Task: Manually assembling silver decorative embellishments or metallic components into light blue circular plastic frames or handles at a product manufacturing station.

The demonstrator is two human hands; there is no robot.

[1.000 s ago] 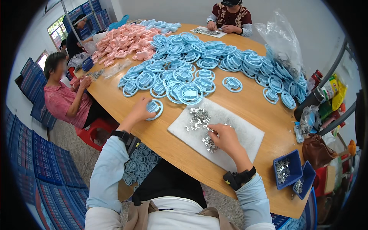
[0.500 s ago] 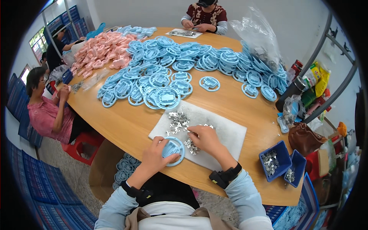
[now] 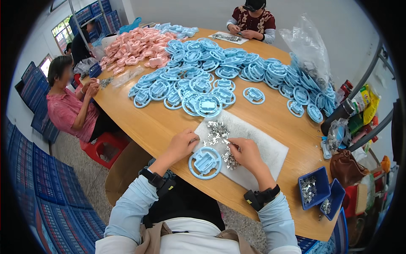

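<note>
A round light-blue plastic piece (image 3: pixel 205 163), a ring with a raised boxy middle, lies flat at the near left corner of the white board (image 3: pixel 267 149). Above it, at the board's left edge, my left hand (image 3: pixel 181 144) has its fingers curled together; what they hold, if anything, is hidden. My right hand (image 3: pixel 247 156) pinches over the small silver metal parts (image 3: pixel 217 130) on the board. A thin dark or metallic bit shows at its fingertips, too small to name. More silver parts (image 3: pixel 229 160) lie loose beside this hand.
A heap of blue plastic pieces (image 3: pixel 198 59) spreads beyond the board, with pink pieces (image 3: pixel 135 48) farther left. Two blue bins (image 3: pixel 314 188) of metal parts stand at right. A plastic bag (image 3: pixel 308 51) leans on the heap. Other people sit at the table's far side and left.
My left hand has let go of the round blue piece, which now lies flat, and has moved up to the board's edge. My right hand still pinches over the metal parts. The view has shifted.
</note>
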